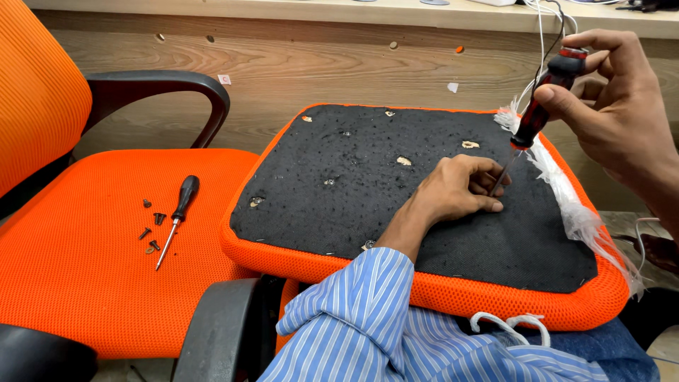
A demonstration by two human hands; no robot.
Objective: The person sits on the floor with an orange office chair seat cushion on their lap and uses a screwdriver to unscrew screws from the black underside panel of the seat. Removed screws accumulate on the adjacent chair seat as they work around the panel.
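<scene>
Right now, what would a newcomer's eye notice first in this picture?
The upturned orange seat cushion with its black underside lies across the person's lap, in the middle. The right hand holds a red-black screwdriver tip-down beside the left hand. On the orange chair at left lie another screwdriver and loose screws.

Only one view, worn on the head, tilted down and forward over the lap. Close in: seat cushion point(417, 205) (upturned, black underside uppermost) filling the middle of the frame, near edge resting just under the lens. Faced toward a wooden wall panel point(297, 64) running across the top. Off to the left, an orange chair point(92, 269) seen from above at an angle, cropped by the frame's edge.
</scene>
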